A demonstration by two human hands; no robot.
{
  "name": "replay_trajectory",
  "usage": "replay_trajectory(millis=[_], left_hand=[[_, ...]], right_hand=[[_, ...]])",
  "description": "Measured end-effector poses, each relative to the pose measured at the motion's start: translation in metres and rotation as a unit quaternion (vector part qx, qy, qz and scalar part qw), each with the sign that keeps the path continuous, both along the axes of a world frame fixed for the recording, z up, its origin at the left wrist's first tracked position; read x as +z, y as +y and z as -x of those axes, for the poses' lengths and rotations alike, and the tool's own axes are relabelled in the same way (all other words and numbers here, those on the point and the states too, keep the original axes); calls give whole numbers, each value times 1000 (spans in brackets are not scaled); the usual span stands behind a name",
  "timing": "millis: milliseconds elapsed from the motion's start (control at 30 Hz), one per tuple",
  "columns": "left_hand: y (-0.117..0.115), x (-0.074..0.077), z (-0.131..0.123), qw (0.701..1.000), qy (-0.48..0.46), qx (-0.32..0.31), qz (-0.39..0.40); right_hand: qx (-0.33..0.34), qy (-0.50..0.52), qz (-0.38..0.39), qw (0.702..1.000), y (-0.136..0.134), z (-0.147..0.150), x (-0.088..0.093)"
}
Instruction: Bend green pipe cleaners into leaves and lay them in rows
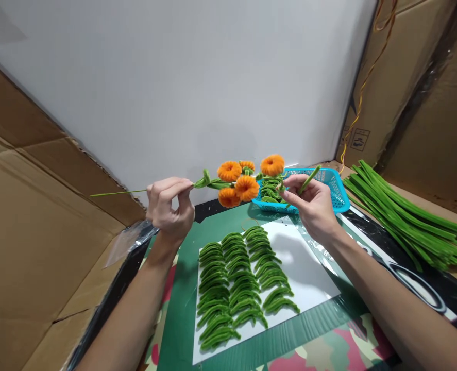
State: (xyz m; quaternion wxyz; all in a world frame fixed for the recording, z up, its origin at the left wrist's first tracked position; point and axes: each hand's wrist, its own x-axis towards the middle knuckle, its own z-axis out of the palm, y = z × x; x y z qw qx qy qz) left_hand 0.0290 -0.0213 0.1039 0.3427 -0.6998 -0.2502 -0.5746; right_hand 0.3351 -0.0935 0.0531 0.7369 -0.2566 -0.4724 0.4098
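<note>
My left hand (pixel 171 207) pinches the thin green stem of a pipe-cleaner flower spray (pixel 246 188), which lies level in the air with several fuzzy orange blooms. Its bare stem end sticks out to the left past my fingers. At the spray's right tip, my right hand (pixel 309 202) has thumb and forefinger closed on a small green bit, while a short green pipe cleaner (pixel 310 179) rests across its fingers. Below both hands, curved green pipe-cleaner leaves (pixel 215 288) lie in three columns on a white sheet (pixel 309 278).
Behind my right hand stands a blue plastic basket (pixel 341 191) holding more green pieces. A bundle of long green pipe cleaners (pixel 409 216) lies at the right. Cardboard walls (pixel 35 221) flank both sides, and a white panel (pixel 213 77) closes off the back.
</note>
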Motion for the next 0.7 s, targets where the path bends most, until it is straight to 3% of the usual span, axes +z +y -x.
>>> replay_trajectory(millis=[333, 533, 700], left_hand=[[-5, 4, -6, 1000, -6, 12, 12], [-2, 4, -3, 1000, 4, -30, -2], [-1, 2, -2, 1000, -13, -14, 10]], right_hand=[[32, 34, 39, 998, -11, 3, 9], [98, 70, 48, 992, -15, 2, 18], [125, 89, 79, 985, -17, 1, 19]])
